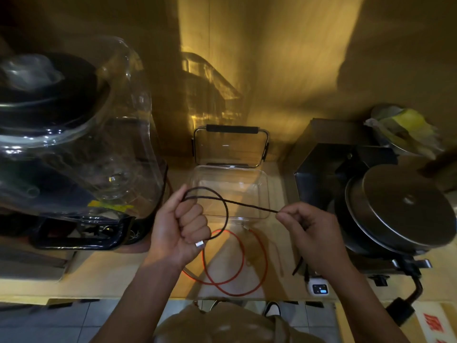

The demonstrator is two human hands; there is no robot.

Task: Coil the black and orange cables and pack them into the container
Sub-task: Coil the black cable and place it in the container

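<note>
The black cable [223,214] looks light and limp, best gripped where loops cross. The left hand [178,226] is fisted around one loop, its metal plug at the heel of the palm. The right hand [306,229] pinches the free run, stretched left to right over the open container [265,184]. The orange cable [237,263] lies looped on the counter [103,271].

A pale wooden bench [111,276] fills the lower middle of the frame. On it lie a looped orange cable [235,266] at centre, a clear container [264,191] just above it, and a small white device [319,288] at lower right.
</note>
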